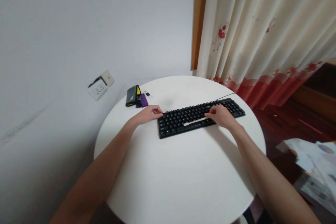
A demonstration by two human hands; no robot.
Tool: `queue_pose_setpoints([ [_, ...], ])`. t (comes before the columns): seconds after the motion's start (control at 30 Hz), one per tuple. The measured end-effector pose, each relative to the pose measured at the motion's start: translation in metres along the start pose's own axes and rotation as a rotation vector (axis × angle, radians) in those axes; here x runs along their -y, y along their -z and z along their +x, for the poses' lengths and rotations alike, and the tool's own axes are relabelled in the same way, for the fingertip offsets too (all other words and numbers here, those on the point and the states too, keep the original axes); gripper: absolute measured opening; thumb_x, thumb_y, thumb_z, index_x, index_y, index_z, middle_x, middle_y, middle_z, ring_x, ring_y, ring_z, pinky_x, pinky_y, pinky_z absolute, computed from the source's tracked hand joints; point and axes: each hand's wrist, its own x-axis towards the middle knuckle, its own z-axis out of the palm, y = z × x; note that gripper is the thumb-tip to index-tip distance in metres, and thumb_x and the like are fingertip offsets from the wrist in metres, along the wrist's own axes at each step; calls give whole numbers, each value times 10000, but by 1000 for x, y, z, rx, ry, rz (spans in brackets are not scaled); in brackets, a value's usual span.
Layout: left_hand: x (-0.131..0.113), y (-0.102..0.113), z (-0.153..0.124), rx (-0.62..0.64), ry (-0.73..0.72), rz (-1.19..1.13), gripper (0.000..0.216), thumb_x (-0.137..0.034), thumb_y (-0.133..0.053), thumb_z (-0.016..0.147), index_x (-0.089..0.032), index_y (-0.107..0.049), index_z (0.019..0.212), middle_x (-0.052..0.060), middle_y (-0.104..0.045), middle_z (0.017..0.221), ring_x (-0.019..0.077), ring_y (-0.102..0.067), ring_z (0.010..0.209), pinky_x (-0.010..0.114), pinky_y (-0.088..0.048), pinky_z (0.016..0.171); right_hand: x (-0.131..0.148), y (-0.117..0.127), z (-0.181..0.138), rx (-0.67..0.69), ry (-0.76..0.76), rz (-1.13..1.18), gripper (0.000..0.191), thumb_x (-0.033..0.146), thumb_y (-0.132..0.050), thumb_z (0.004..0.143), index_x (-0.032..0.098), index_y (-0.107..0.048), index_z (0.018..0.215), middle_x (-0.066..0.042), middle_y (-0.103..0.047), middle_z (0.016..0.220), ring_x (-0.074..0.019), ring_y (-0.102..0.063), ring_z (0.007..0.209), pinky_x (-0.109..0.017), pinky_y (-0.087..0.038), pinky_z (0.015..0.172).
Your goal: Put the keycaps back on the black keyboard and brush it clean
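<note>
A black keyboard [183, 117] lies slanted on the far half of a round white table [181, 178]. My left hand [149, 113] is at the keyboard's left end, with its fingers curled and pinching that edge. My right hand [222, 116] rests on the right half of the keys with bent fingers. A thin white strip [195, 122] lies along the bottom key row, and its right end reaches under my right hand's fingers. The keyboard's black cable [225, 95] runs off the back of the table.
A grey and yellow pouch [133, 95] on a purple cloth [143, 100] and a small clear item [147, 94] lie at the table's back left. A wall socket [97, 89] is on the left wall. A curtain [262, 35] hangs behind, and papers [312, 161] lie at the right.
</note>
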Motion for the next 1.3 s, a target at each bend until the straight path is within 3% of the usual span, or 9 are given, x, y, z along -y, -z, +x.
queue_pose_setpoints([
  [1.3, -1, 0, -1, -10, -4, -18, 310, -458, -671, 789, -166, -673, 892, 58, -709, 876, 191, -631, 805, 339, -510, 786, -8, 10, 3, -34, -57, -8, 240, 392, -699, 750, 191, -673, 620, -39, -647, 603, -166, -572, 587, -283, -370, 557],
])
